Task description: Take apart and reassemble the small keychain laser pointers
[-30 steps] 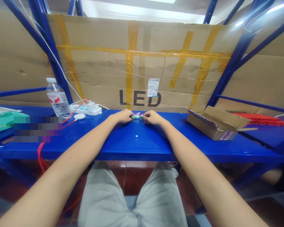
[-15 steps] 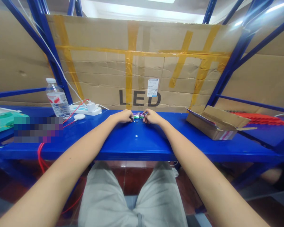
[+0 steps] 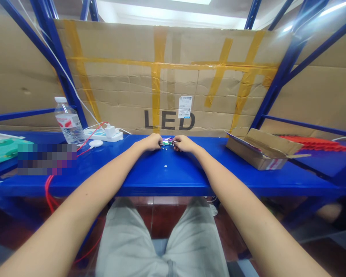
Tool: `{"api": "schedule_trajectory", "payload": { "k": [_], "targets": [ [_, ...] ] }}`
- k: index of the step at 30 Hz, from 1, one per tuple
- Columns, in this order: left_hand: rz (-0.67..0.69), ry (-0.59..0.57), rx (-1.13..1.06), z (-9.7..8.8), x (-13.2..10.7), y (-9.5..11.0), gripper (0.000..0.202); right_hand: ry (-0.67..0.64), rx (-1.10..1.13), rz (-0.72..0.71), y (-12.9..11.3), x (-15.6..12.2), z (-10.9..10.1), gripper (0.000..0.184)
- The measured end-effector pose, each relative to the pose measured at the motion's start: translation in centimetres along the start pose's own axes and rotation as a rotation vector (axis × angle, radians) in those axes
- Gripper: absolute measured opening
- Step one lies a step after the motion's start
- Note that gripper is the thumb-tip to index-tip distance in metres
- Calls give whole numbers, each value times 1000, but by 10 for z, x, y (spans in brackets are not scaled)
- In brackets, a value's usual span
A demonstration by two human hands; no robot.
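Observation:
Both arms stretch out over the blue shelf (image 3: 167, 177) toward the cardboard wall. My left hand (image 3: 151, 142) and my right hand (image 3: 183, 143) rest on the shelf close together, fingers curled. Between them lies a small bundle of coloured parts (image 3: 167, 142), green, pink and metallic, too small to name. Each hand pinches one end of that bundle. A few tiny bits lie on the shelf just in front of the hands, and a small white dot (image 3: 165, 166) sits nearer to me.
A water bottle (image 3: 69, 122), a white power strip (image 3: 103, 133) with red cable and a white puck stand at the left. An open cardboard box (image 3: 262, 149) sits at the right, red parts (image 3: 314, 144) behind it. Taped cardboard marked LED closes the back.
The hands have drawn slightly closer together on the small bundle. The view has shifted a little to the right and down.

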State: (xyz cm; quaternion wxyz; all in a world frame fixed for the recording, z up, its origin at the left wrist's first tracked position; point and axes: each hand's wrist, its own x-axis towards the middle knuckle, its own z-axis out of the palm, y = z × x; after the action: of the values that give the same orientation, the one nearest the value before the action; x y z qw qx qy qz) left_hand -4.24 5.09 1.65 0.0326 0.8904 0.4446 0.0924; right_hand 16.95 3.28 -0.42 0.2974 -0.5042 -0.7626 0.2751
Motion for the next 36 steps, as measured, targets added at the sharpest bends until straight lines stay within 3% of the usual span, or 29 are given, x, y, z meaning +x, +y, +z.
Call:
{"api": "schedule_trajectory", "payload": {
  "k": [7,12,20,27,36],
  "targets": [
    [48,-46,63,-3,1,3,10,-10,-45,-33,1,0,-1,14],
    [25,-45,-25,-7,-1,-2,10,-9,-96,-91,5,1,0,12],
    [106,-23,-73,-2,-3,1,13,-57,-35,-215,5,4,4,14],
    [54,-35,-135,-3,-6,5,18,-56,-68,-238,4,4,6,14],
    [95,-47,-142,-2,-5,6,16,-96,-50,-241,-3,0,5,14]
  ]
}}
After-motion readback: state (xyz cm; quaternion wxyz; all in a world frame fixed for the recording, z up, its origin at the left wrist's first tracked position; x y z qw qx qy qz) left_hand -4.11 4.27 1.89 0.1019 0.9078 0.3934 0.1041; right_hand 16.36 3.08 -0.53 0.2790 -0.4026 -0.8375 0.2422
